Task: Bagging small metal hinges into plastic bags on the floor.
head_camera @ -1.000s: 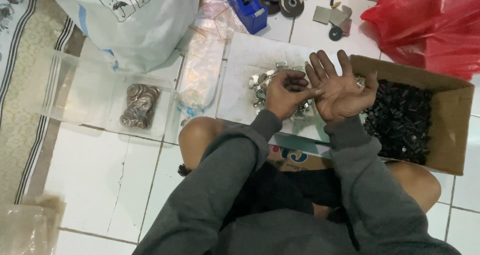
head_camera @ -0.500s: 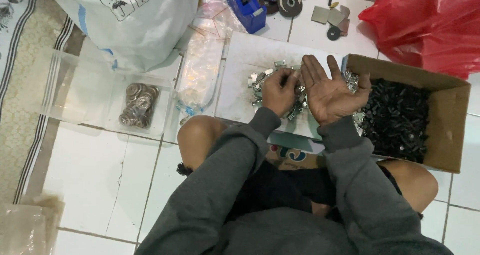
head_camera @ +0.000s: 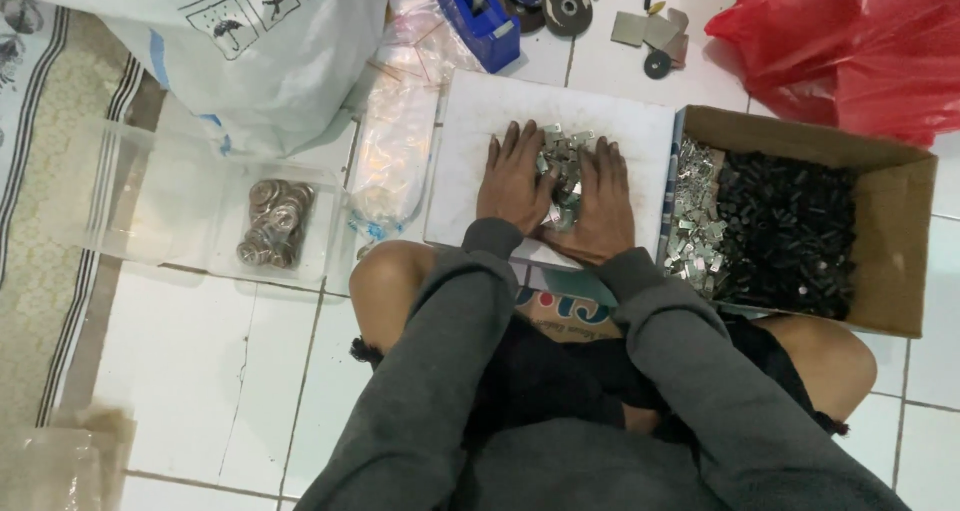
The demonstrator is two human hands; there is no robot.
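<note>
The left hand [head_camera: 515,179] and the right hand [head_camera: 603,199] are lying palm down and spread flat, side by side, on a white board [head_camera: 470,141] resting in front of the person's knees, covering a heap of small shiny metal clips [head_camera: 562,163] that is showing between and beyond the fingers. The clips are looking light, stiff and sharp-edged, likely to slide and scatter, so scooping from the pile's edges seems safest. To the right, a brown cardboard box [head_camera: 895,241] is holding more silvery clips and small black pieces. Far left, a clear plastic tray [head_camera: 130,211] is holding round metal discs.
</note>
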